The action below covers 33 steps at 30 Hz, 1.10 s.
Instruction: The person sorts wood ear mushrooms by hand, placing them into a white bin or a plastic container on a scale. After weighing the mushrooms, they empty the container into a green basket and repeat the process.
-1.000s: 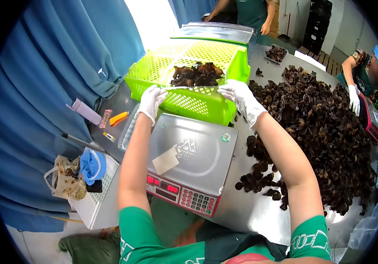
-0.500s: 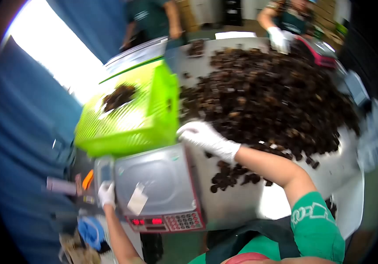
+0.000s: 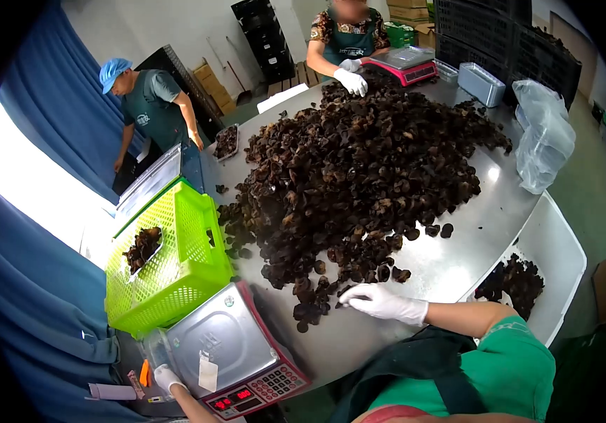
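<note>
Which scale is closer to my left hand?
The near scale beside the green basket, right by your left hand; the far scale sits across the dark pile.

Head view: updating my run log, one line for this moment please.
left hand: at scale left edge | right hand: flat on table, at dried fungus pile edge | green basket: beside scale

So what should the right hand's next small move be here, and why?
Probably curl the right hand around the loose dark pieces at the pile's near edge. It lies open on the table right beside them, holding nothing, and the scale close by carries no pieces. The left hand sits at the scale's left side.
</note>
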Motion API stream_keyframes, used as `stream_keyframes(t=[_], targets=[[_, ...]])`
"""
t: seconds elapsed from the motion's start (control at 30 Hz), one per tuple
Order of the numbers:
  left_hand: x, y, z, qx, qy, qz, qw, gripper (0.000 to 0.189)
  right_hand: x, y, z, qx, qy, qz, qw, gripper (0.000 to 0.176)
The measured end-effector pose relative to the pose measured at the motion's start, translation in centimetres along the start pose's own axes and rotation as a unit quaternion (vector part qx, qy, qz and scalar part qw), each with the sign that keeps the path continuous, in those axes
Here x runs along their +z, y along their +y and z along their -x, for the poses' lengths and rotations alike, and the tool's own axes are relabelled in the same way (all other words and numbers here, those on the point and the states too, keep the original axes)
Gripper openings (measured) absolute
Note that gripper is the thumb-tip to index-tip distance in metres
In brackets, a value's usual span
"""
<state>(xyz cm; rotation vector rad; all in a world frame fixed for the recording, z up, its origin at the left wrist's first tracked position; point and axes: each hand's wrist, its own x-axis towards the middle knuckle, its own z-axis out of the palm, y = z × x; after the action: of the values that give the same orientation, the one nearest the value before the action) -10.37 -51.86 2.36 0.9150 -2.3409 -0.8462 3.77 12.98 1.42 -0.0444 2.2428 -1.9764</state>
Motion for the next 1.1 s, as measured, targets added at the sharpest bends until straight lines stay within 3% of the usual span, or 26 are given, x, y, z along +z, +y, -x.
stream_keyframes(t=[0.03, 0.07, 0.13, 0.17, 0.23, 0.27, 0.33, 0.47, 0.53, 0.6, 0.67, 0.7, 0.73, 0.83, 0.97, 1.1], targets=[[-0.8, 1.5, 0.9, 0.014, 0.034, -0.033, 0.999, 0.018, -0.6, 0.7, 1.4, -0.004, 0.018, 0.027, 0.999, 0.027], [-1.2, 3.0, 2.3, 0.08, 0.053, -0.037, 0.995, 0.017, -0.9, 2.0, 2.8, -0.042, 0.054, 0.064, 0.996, 0.025], [-1.8, 6.2, 6.3, 0.207, 0.087, -0.05, 0.973, 0.015, -1.6, 0.9, 6.0, 0.016, 0.098, 0.114, 0.989, 0.023], [-2.0, 7.2, 8.1, 0.217, 0.053, -0.059, 0.973, 0.012, -1.9, 1.0, 7.1, 0.026, 0.106, 0.121, 0.987, 0.022], [-2.1, 9.6, 13.2, 0.323, 0.004, -0.056, 0.945, 0.01, -2.1, 1.5, 8.9, 0.045, 0.118, 0.139, 0.982, 0.02], [-2.1, 9.9, 14.8, 0.383, -0.018, -0.083, 0.92, 0.01, -2.1, 2.2, 9.4, 0.008, 0.124, 0.156, 0.98, 0.019], [-1.7, 11.6, 18.2, 0.416, -0.067, -0.067, 0.905, 0.013, -2.0, 3.7, 10.0, -0.066, 0.137, 0.189, 0.97, 0.018], [-1.9, 16.7, 26.0, 0.426, -0.021, -0.007, 0.904, 0.033, -2.8, 4.4, 10.6, -0.166, 0.143, 0.233, 0.948, 0.016], [0.8, 16.0, 29.7, 0.43, -0.098, 0.098, 0.892, 0.041, -3.3, 4.7, 11.1, -0.164, 0.169, 0.287, 0.929, 0.017], [1.3, 19.1, 36.4, 0.442, -0.214, 0.108, 0.864, 0.047, -4.0, 6.1, 11.5, -0.168, 0.192, 0.302, 0.918, 0.021], [3.5, 19.6, 40.3, 0.521, -0.32, 0.106, 0.784, 0.062, -4.1, 5.8, 12.1, -0.152, 0.236, 0.352, 0.893, 0.028], [4.5, 19.1, 42.2, 0.529, -0.326, 0.068, 0.781, 0.073, -4.5, 5.8, 12.4, -0.143, 0.257, 0.38, 0.877, 0.031], [5.3, 18.8, 43.9, 0.536, -0.331, 0.031, 0.776, 0.085, -4.6, 6.0, 12.5, -0.12, 0.248, 0.401, 0.874, 0.048], [7.2, 19.1, 47.2, 0.481, -0.354, -0.134, 0.791, 0.112, -4.6, 5.6, 12.6, -0.027, 0.225, 0.438, 0.87, 0.072], [10.2, 20.9, 47.6, 0.458, -0.389, -0.102, 0.793, 0.119, -4.6, 3.9, 11.0, -0.003, 0.208, 0.485, 0.849, 0.078], [12.8, 22.7, 47.8, 0.478, -0.374, -0.022, 0.794, 0.113, -4.7, 4.5, 8.1, -0.062, 0.218, 0.458, 0.859, 0.075]])
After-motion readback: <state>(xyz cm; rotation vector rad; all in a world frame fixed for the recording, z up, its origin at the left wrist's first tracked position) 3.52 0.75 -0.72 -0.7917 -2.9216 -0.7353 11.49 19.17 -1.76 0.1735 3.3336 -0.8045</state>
